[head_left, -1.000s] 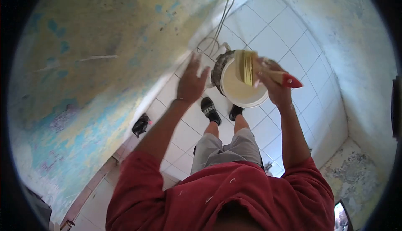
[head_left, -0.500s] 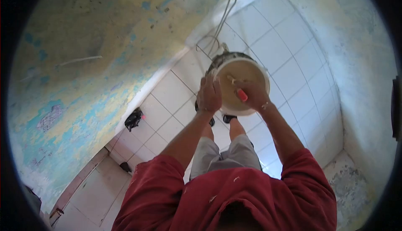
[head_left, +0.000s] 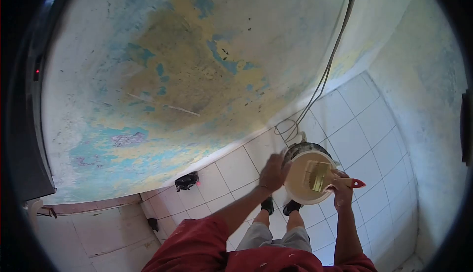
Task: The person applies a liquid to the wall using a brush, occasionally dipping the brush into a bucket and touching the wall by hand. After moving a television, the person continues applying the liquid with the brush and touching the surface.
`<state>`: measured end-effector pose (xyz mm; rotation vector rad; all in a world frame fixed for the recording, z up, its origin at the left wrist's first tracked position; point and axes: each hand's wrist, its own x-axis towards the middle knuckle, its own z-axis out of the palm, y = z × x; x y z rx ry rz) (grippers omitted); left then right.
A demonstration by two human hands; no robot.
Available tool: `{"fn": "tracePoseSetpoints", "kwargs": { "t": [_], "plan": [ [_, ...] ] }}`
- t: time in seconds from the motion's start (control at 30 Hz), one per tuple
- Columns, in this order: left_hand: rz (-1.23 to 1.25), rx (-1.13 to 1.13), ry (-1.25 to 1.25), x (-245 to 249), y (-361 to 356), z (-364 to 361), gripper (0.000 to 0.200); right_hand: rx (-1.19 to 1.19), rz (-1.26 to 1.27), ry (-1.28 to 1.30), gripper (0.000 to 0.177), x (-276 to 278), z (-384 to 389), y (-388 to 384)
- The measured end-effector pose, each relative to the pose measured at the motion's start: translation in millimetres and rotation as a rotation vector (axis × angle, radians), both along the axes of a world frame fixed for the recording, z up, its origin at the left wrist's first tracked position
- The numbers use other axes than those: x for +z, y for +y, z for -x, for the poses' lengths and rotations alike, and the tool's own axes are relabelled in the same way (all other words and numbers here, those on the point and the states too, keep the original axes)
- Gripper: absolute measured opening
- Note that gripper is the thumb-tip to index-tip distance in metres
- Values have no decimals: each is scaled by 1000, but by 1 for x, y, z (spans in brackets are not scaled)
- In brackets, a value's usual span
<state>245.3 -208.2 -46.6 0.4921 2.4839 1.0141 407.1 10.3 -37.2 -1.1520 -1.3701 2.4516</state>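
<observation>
A paintbrush (head_left: 321, 177) with a wide gold ferrule and a red-tipped handle is in my right hand (head_left: 340, 189), the fingers closed round its handle. Its bristles point left, over a round white bucket (head_left: 308, 202) with beige liquid inside. On the bucket's left side is my left hand (head_left: 272, 174), its slightly blurred fingers curled at the rim. Behind the white bucket shows the dark, paint-smeared side of another container (head_left: 309, 147).
A wall (head_left: 197, 70) with peeling yellow and blue paint rises ahead. Cables (head_left: 329, 62) hang down it and coil on the white tiled floor (head_left: 352, 141). A black bag (head_left: 186, 181) lies by the wall's foot. At far left stands a dark appliance (head_left: 29, 149) with a red light.
My right hand has lifted the brush from the beige liquid, bringing its ferrule and bristles into sight above the bucket. The view has turned up toward the wall and left.
</observation>
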Motion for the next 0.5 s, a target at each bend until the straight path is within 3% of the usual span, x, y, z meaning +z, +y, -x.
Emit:
{"fn": "tracePoseSetpoints", "kwargs": {
  "t": [0.07, 0.13, 0.2, 0.27, 0.37, 0.5],
  "plan": [
    [-145, -81, 396, 29, -10, 42, 46, -64, 128, 40, 51, 13, 3, 2],
    [-68, -149, 691, 87, -28, 91, 51, -192, 229, 242, 48, 28, 16, -6],
    [-44, -222, 946, 168, -47, 138, 48, -199, 320, 329, 45, 46, 36, -16],
    [46, -287, 1306, 252, -63, 173, 48, -376, 324, 506, 43, 68, 75, -35],
    [404, -212, 1578, 340, -73, 196, 45, -314, 295, 688, 42, 114, 132, -52],
    [591, -226, 1658, 367, -81, 209, 41, -337, 157, 876, 41, 188, 203, -81]
  ]
}}
